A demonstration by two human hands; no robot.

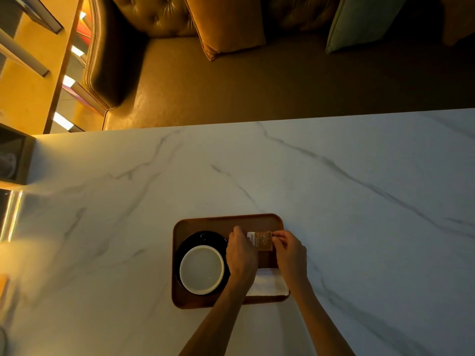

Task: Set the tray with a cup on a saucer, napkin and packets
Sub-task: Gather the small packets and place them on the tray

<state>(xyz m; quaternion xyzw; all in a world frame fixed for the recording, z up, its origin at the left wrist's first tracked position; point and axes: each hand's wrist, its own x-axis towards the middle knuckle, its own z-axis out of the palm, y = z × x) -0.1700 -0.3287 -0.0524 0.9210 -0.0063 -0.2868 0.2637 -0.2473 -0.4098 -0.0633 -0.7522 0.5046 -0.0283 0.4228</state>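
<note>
A brown wooden tray (205, 222) lies on the marble table near its front edge. On its left half a white cup (201, 269) sits on a black saucer (198, 237). A folded white napkin (268, 282) rests in the tray's near right corner. Over the right half of the tray, both hands pinch brown and white packets (262, 240). My left hand (241, 255) holds their left edge and my right hand (290, 253) holds their right edge. The underside of the packets is hidden, so I cannot tell whether they touch the tray.
The white marble table (334, 188) stretches wide around the tray. Beyond its far edge is a brown leather sofa (231, 86) with cushions (226, 24). Lit shelving (38, 60) stands at the left.
</note>
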